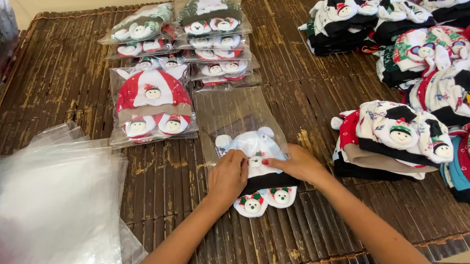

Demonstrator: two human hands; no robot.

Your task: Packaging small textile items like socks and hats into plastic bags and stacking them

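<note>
Hat set going into a clear bag
Left hand (226,176) and right hand (297,165) grip the white hat set (256,170) (half inside); packed bags (183,57) done, loose hats (411,77) wait.

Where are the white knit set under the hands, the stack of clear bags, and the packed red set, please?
white knit set (254,145), head view, on the hat's white crown.
stack of clear bags (49,216), head view, middle of the top bag.
packed red set (151,94), head view, on the red hat inside its bag.
</note>
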